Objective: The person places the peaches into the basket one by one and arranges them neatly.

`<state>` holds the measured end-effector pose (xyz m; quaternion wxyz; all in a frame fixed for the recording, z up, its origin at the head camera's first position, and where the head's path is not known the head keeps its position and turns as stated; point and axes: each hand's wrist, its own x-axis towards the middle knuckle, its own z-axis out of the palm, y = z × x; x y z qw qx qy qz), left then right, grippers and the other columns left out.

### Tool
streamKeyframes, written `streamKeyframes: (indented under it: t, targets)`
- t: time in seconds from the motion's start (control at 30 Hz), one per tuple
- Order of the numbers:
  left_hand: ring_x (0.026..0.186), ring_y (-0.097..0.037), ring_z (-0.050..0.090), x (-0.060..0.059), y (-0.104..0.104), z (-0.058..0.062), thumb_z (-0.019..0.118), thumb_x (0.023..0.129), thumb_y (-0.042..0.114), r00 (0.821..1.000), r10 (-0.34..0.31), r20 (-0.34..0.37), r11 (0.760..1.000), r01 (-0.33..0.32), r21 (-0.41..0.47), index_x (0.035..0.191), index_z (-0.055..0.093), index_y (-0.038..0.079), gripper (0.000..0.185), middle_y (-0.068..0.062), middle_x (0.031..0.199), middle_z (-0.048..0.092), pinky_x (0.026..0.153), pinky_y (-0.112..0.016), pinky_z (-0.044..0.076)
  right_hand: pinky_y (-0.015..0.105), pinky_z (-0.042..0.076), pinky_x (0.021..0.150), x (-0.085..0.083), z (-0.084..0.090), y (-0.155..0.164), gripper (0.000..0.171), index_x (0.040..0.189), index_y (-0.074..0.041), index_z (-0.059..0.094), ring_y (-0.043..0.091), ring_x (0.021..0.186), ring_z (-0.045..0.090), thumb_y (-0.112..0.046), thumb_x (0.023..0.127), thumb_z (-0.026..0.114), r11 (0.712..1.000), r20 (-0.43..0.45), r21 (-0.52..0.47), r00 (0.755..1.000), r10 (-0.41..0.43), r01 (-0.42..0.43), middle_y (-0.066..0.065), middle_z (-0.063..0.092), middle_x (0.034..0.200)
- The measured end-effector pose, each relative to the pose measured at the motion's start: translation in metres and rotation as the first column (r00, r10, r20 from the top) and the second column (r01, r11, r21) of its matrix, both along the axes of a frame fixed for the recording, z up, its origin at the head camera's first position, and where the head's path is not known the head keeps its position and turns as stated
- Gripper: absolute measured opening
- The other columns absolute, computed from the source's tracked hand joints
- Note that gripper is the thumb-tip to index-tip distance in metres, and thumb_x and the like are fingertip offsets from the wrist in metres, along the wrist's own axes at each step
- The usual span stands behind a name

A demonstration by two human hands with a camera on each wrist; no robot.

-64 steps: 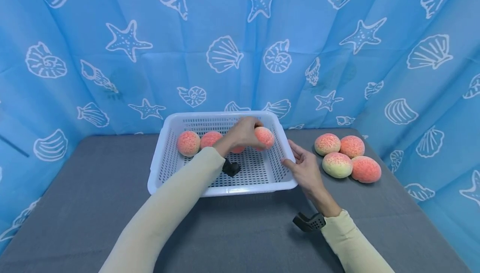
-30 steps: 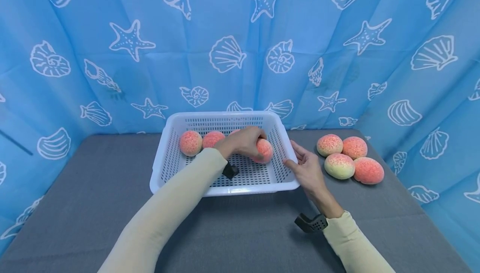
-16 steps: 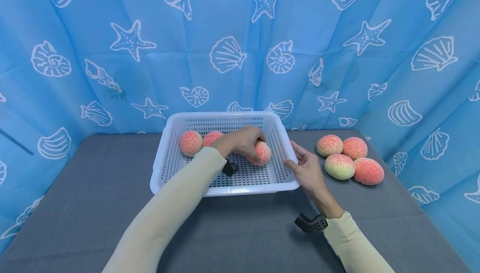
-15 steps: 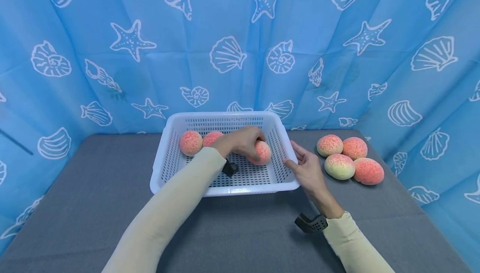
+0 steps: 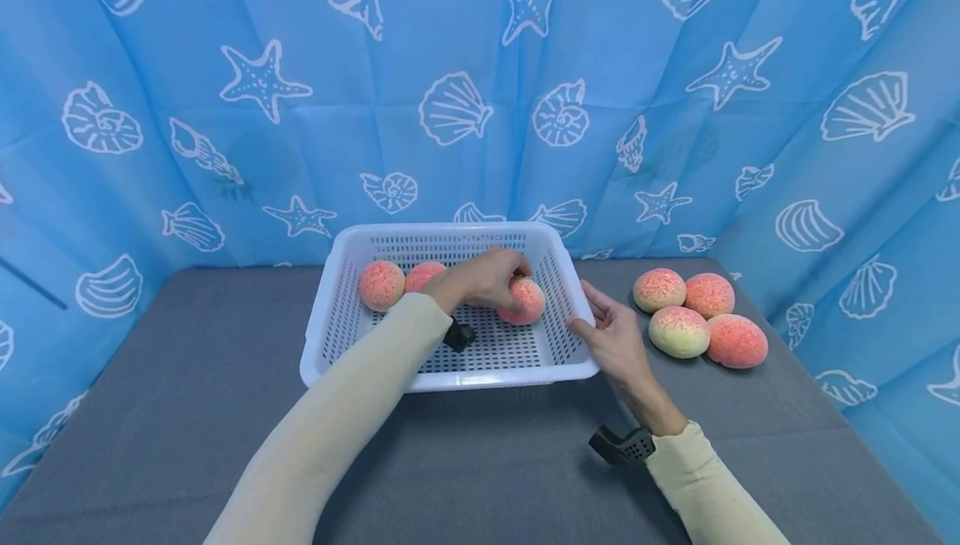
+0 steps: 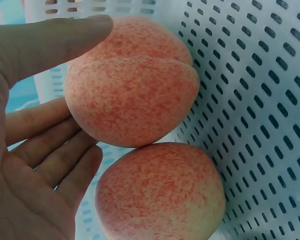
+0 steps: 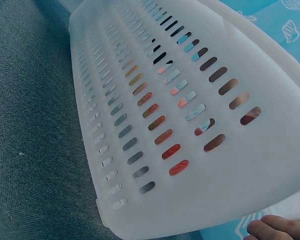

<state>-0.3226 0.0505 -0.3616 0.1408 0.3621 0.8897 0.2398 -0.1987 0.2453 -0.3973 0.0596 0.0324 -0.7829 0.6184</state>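
In the head view my left hand (image 5: 491,278) reaches into the white plastic basket (image 5: 472,380) and holds a pink, speckled peach (image 5: 525,302) near its right end. The left wrist view shows the thumb on top of this peach (image 6: 132,90) and the fingers behind its side. Another peach (image 6: 162,192) touches it from below in that view. My right hand (image 5: 617,341) grips the basket's right rim, thumb at the edge and fingers outside. In the right wrist view, fingertips (image 7: 277,229) show beyond the basket's slotted wall (image 7: 215,185).
Two more peaches, a left one (image 5: 382,286) and one beside it (image 5: 425,276), lie along the basket's back side. A cluster of several peaches, including a yellowish one (image 5: 678,332), sits on the grey tablecloth (image 5: 480,470) to the right. A blue curtain (image 5: 337,137) hangs behind.
My left hand has brought the peach lower and nearer the basket's front, then shifted it slightly left. A peach glimpsed behind that hand is now covered. My right hand stays on the rim.
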Motion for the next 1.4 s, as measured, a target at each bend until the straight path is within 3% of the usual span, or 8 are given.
streamKeyframes:
  t: [0.33,0.47,0.6,0.8,0.97,1.2,1.3,1.4]
  targets:
    - [0.133,-0.023,0.052,0.000,-0.012,0.012,0.087,0.082,0.020,0.998,0.048,0.029,0.998,-0.049,0.051,0.143,0.055,0.003,0.070,-0.009,0.143,0.058,0.112,-0.036,0.044,0.058,0.054,0.092,0.000,0.001,-0.003,0.067,0.156,0.004,0.030,0.045,0.126,0.056,0.010,0.095,0.058,1.000,-0.004,0.001,1.000,0.004,-0.004,0.029,0.048,0.147]
    - [0.135,-0.023,0.051,0.004,-0.027,0.026,0.087,0.083,0.026,0.998,0.067,0.004,0.986,-0.066,0.153,0.142,0.057,0.004,0.070,-0.008,0.143,0.058,0.114,-0.036,0.042,0.058,0.055,0.091,0.000,0.001,-0.005,0.067,0.156,0.005,0.030,0.046,0.125,0.057,0.010,0.095,0.058,1.000,-0.001,0.001,1.000,0.005,-0.005,0.030,0.048,0.147]
    - [0.134,-0.025,0.052,0.011,-0.051,0.042,0.087,0.082,0.026,0.997,0.082,0.006,0.942,-0.079,0.325,0.140,0.059,0.003,0.068,-0.010,0.141,0.060,0.115,-0.038,0.041,0.057,0.056,0.090,0.001,0.001,-0.006,0.067,0.155,0.005,0.030,0.045,0.125,0.057,0.010,0.095,0.058,1.000,0.001,0.000,1.000,-0.001,0.001,0.030,0.048,0.147]
    - [0.136,-0.023,0.051,0.029,-0.094,0.057,0.086,0.083,0.024,0.992,0.115,0.051,0.809,-0.124,0.575,0.140,0.059,0.003,0.067,-0.011,0.142,0.060,0.117,-0.040,0.039,0.057,0.055,0.090,0.001,0.001,-0.006,0.067,0.156,0.005,0.030,0.045,0.126,0.056,0.010,0.095,0.058,1.000,0.006,0.007,1.000,-0.009,0.009,0.030,0.048,0.147]
    - [0.136,-0.022,0.052,0.051,-0.133,0.056,0.084,0.084,0.013,0.977,0.212,-0.015,0.677,-0.135,0.723,0.138,0.061,0.003,0.060,-0.011,0.139,0.061,0.116,-0.034,0.039,0.058,0.055,0.091,0.001,0.001,-0.005,0.067,0.156,0.005,0.030,0.045,0.126,0.056,0.010,0.095,0.058,1.000,0.003,0.012,1.000,-0.012,0.012,0.030,0.047,0.148]
    - [0.135,-0.025,0.054,0.081,-0.182,0.037,0.081,0.081,-0.004,0.914,0.401,-0.057,0.476,-0.155,0.866,0.137,0.059,-0.005,0.060,-0.019,0.140,0.060,0.116,-0.033,0.039,0.059,0.053,0.092,0.001,0.001,-0.003,0.066,0.156,0.005,0.029,0.046,0.126,0.055,0.011,0.096,0.057,1.000,-0.008,0.003,1.000,0.001,-0.001,0.031,0.047,0.147]
    - [0.133,-0.025,0.055,0.091,-0.201,0.028,0.079,0.079,-0.011,0.885,0.465,-0.039,0.373,-0.155,0.915,0.135,0.059,-0.008,0.059,-0.019,0.137,0.062,0.115,-0.034,0.040,0.059,0.054,0.092,0.002,0.001,-0.002,0.066,0.156,0.005,0.029,0.045,0.126,0.055,0.010,0.096,0.058,1.000,-0.006,0.011,1.000,-0.003,0.003,0.030,0.047,0.147]
    - [0.131,-0.025,0.057,0.099,-0.216,0.021,0.078,0.078,-0.016,0.852,0.523,-0.011,0.292,-0.167,0.942,0.134,0.060,-0.009,0.059,-0.016,0.136,0.063,0.113,-0.033,0.042,0.058,0.054,0.092,0.002,0.001,-0.001,0.067,0.156,0.005,0.030,0.044,0.126,0.056,0.009,0.096,0.058,1.000,-0.003,0.016,1.000,-0.009,0.009,0.030,0.048,0.147]
